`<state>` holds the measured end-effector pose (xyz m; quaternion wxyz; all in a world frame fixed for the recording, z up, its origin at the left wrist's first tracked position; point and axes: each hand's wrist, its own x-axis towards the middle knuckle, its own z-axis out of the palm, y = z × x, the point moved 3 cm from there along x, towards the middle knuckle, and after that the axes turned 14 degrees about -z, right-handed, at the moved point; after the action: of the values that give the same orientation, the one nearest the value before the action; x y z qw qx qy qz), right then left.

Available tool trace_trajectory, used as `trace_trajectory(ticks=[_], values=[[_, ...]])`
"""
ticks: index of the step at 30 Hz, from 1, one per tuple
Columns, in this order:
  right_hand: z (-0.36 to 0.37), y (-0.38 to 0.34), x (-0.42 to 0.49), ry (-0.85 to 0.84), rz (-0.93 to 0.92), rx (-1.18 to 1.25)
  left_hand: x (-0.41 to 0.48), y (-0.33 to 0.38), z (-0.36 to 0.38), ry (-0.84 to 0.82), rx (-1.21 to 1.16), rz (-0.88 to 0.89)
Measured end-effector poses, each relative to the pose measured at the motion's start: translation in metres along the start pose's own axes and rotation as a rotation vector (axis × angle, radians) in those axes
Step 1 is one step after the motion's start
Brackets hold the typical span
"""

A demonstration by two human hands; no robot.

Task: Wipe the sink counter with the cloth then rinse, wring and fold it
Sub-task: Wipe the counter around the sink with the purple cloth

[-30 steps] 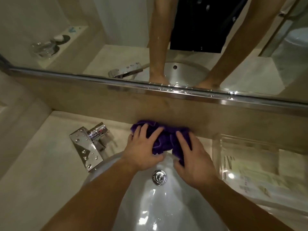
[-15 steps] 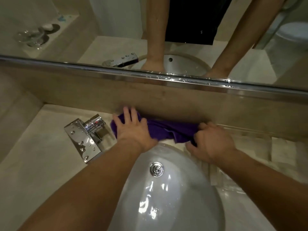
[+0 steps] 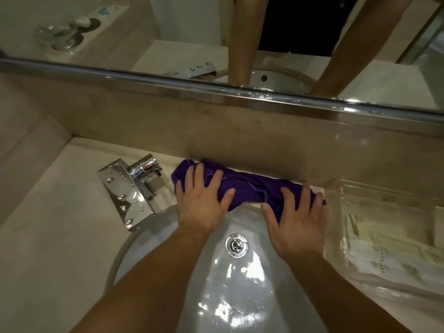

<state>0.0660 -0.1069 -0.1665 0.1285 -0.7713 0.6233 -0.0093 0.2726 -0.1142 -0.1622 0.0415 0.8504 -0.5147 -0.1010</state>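
A purple cloth lies stretched out along the narrow strip of beige counter between the back wall and the white sink basin. My left hand presses flat on the cloth's left end, fingers spread and straight. On the cloth's right end, my right hand also lies flat with fingers spread. Both hands reach over the far rim of the basin. The chrome drain plug sits in the basin between my wrists.
A chrome tap with water drops stands left of the cloth. A clear tray with paper packets sits on the counter at the right. A mirror with a metal rail runs along the wall above.
The cloth went from a bunched heap to a long strip as my hands moved apart. My right hand, which was gripping the cloth's end half a second ago, now lies flat on it.
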Motion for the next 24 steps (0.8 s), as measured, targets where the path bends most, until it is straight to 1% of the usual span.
trace_trajectory(ticks=[2,4,8,11,17,22,24], values=[[0.002,-0.006,0.004,0.006,0.032,0.011,0.003,0.0,0.002,0.01,0.009,0.012],[0.007,-0.014,0.009,-0.022,0.059,-0.003,0.008,-0.002,0.003,0.021,0.032,0.041],[0.016,-0.018,0.014,0.017,0.088,-0.04,0.015,-0.006,0.008,0.072,0.006,0.082],[0.019,-0.017,0.013,0.031,0.076,-0.067,0.015,-0.006,0.01,0.09,-0.035,0.085],[0.021,-0.016,0.009,0.06,0.045,-0.134,0.013,-0.007,0.008,0.027,-0.073,0.081],[0.023,-0.013,0.008,0.095,-0.01,-0.191,0.015,-0.018,0.007,0.087,-0.02,0.146],[0.025,-0.012,0.008,0.125,-0.037,-0.2,0.012,-0.021,0.01,0.111,-0.023,0.144]])
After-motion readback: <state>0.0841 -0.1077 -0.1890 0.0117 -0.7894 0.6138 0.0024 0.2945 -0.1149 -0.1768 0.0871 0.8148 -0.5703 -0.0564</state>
